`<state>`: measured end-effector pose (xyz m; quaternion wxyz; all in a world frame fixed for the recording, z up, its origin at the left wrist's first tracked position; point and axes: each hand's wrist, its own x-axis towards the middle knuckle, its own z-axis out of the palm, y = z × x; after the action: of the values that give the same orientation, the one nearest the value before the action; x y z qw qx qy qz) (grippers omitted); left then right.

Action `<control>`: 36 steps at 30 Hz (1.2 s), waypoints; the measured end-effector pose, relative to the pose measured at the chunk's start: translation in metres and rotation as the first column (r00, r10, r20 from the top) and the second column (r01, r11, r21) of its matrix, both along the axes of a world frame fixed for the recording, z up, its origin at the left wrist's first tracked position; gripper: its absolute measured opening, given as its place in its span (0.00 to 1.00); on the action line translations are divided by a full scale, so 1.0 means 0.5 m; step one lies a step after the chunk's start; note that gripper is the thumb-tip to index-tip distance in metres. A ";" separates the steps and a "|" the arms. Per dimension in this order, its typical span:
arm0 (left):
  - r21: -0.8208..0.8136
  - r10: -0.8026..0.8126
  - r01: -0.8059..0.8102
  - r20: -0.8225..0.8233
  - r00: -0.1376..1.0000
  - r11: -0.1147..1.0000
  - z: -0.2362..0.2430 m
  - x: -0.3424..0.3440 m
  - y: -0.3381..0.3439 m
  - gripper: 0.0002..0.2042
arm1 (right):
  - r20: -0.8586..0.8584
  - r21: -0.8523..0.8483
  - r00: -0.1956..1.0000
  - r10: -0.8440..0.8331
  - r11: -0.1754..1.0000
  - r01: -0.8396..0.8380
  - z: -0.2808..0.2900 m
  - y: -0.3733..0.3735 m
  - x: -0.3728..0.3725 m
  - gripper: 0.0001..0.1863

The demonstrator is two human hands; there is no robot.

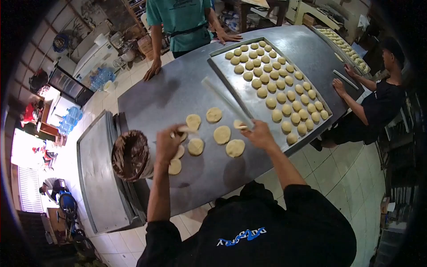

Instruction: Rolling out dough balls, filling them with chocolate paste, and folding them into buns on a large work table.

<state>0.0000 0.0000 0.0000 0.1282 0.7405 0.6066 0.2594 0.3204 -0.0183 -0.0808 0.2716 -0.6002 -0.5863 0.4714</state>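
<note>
My right hand (261, 135) is closed on a small piece of dough (240, 125) above the steel table (195, 191). A long pale bar (227, 101) runs from beside that hand toward the far left; I cannot tell whether the hand touches it. My left hand (168, 143) is closed and blurred, with a pale object (188, 129) at its fingertips that I cannot make out. Several flattened dough rounds (222, 135) lie between and around my hands. Beside my left hand stands a tub smeared with brown paste (130, 155).
A large tray (218, 73) holds rows of dough balls (276, 116). One person (178, 26) leans hands on the table's far side; another (378, 98) works at the right with a pale rod (345, 80). Stacked metal trays (100, 178) stand left. A second filled tray (344, 46) lies far right.
</note>
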 end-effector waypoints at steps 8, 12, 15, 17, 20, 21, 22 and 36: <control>0.023 -0.143 0.162 -0.363 0.921 0.987 -0.264 0.002 0.368 0.14 | -0.163 -0.127 0.970 -0.181 0.979 0.161 -0.075 -0.025 0.077 0.16; -0.062 -0.130 0.136 0.084 0.988 0.989 -0.272 0.252 0.520 0.14 | -0.060 -0.094 0.755 -0.654 0.756 0.648 -0.107 -0.063 0.254 0.13; -0.146 0.009 0.019 0.185 0.983 0.989 -0.266 0.419 0.713 0.22 | -0.279 -0.272 0.490 -0.826 0.557 0.785 -0.158 -0.082 0.282 0.12; -0.059 0.217 -0.216 0.017 0.976 0.975 -0.292 0.491 0.850 0.30 | -0.395 -0.097 0.484 -0.781 0.559 0.823 -0.178 -0.089 0.265 0.12; -0.422 0.492 -0.455 -0.023 0.870 0.784 -0.282 0.626 0.937 0.27 | -0.372 -0.167 0.356 -0.857 0.439 0.883 -0.148 -0.085 0.258 0.10; -0.367 0.535 -0.535 -0.113 0.837 0.761 -0.280 0.642 0.941 0.25 | -0.392 -0.336 0.234 -0.890 0.376 0.863 -0.136 -0.083 0.255 0.09; -0.298 0.530 -0.540 -0.122 0.839 0.787 -0.289 0.629 0.951 0.19 | -0.377 -0.316 0.238 -0.895 0.365 0.876 -0.134 -0.069 0.249 0.09; -0.773 -0.306 0.435 0.321 0.896 0.462 -0.152 0.035 -0.106 0.32 | -0.073 0.053 0.942 -0.329 0.942 0.333 -0.091 -0.056 0.241 0.13</control>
<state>0.0177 -0.0531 -0.0758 0.5558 0.6847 0.4696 -0.0415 0.4408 -0.0464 -0.1262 0.3845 -0.6660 -0.4834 0.4184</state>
